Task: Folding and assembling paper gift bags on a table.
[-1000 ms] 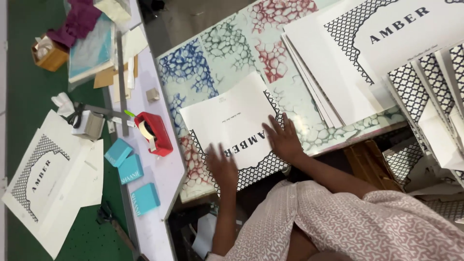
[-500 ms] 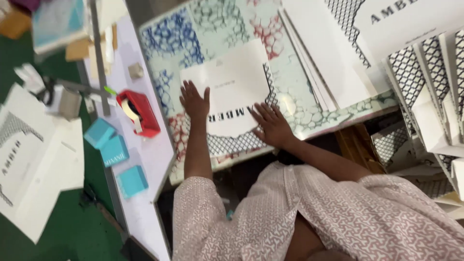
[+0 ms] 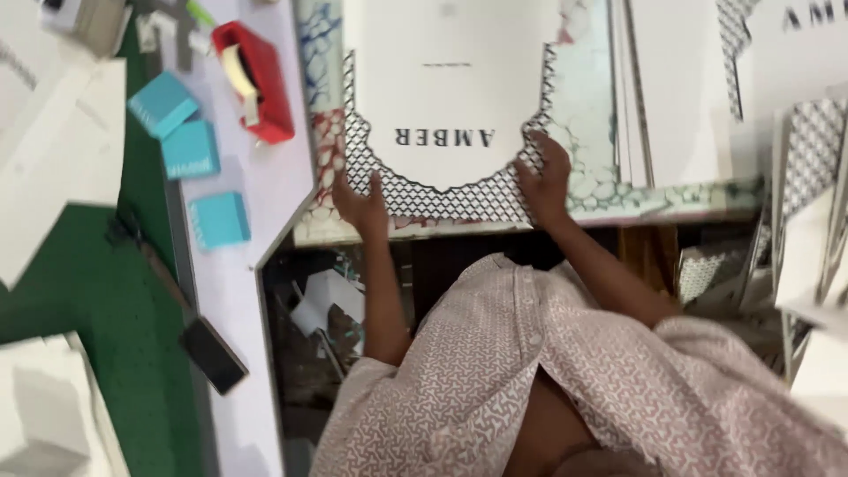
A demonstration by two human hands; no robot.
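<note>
**Head view: both hands flat on a printed sheet**

Head view first takes in the biggest thing, the worktable (image 3: pixel 609 190) with its marbled, crackle-patterned top, which runs across the upper part of the picture. On it lies the large white printed sheet (image 3: pixel 450 97) with a black lattice border (the lettering on it reads upside down from here), its near edge close to the table's edge. To its right we see a stack of white boards (image 3: pixel 680 88), and further right more lattice-printed sheets (image 3: pixel 799 141) standing on edge.

Our left hand (image 3: pixel 360 201) rests on the sheet's lower left corner, fingers spread and flat, gripping nothing. Our right hand (image 3: pixel 543 177) presses on the lower right part of the border, fingers likewise spread, nothing clasped.

Left of the table runs a white side surface (image 3: pixel 265 177). On it sit a red tape dispenser (image 3: pixel 261 79), then three small turquoise boxes (image 3: pixel 190 150) in a loose row, and nearer us a dark phone-like slab (image 3: pixel 212 353) at its edge
</note>
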